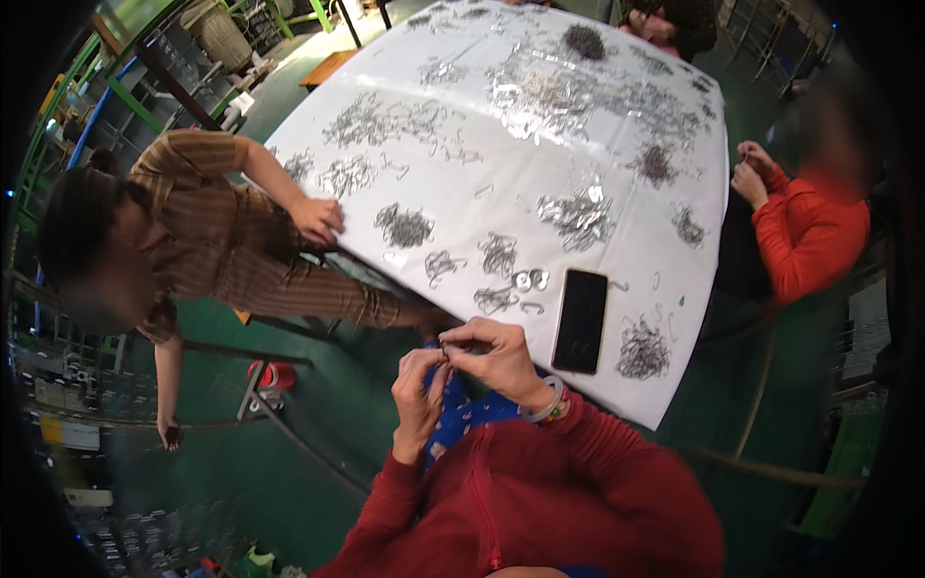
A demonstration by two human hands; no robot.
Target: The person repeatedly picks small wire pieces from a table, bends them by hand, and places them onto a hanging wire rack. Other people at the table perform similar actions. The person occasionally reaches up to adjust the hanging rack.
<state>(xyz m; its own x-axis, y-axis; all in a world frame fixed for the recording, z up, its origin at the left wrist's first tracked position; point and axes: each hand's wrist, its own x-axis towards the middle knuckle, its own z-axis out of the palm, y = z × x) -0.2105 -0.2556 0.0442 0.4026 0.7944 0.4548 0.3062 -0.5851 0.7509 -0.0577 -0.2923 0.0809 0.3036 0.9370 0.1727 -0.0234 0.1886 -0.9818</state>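
In front of my body, just off the near table edge, my left hand [421, 397] and my right hand [493, 358] meet at the fingertips. Both are closed in a pinch round one tiny dark metal piece [444, 353], mostly covered by the fingers. Closest to them on the white table [462, 222] lie small heaps of bent wire hooks [494, 300] and some flat silvery rings [531, 279]. A black phone [581, 321] rests to the right of my right hand. Beyond it, in the near right corner, sits a larger pile of dark hooks [643, 349].
More metal pieces [578, 218] cover much of the table. A person in a striped brown outfit [207, 222] sits at the left, one hand on the edge. Someone in orange [814, 236] works at the right; another person's hands [653, 26] show at the far end. A red can [273, 375] stands lower left.
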